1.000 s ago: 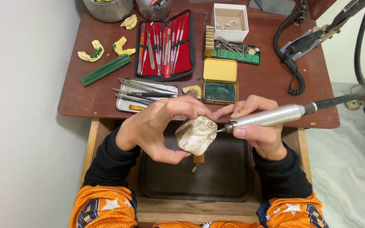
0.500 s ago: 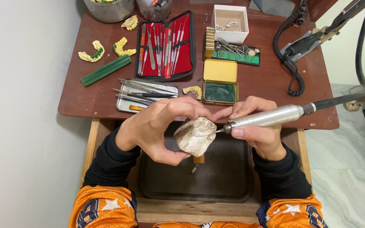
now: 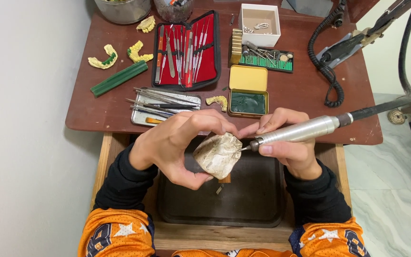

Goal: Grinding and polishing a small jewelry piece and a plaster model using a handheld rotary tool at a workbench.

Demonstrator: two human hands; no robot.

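My left hand (image 3: 170,147) fingers pinch the plaster cast (image 3: 217,154), right hand (image 3: 288,145) fingers grip the handpiece (image 3: 296,132) w/ bur touching cast's right edge; a slip could gouge it or nick my thumb.

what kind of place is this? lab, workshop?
Most likely a small dental technician's bench. The right hand holds a silver rotary handpiece to an off-white plaster cast in the left hand; yellow tooth-arch models and a red-lined instrument case lie on the brown wooden desk.
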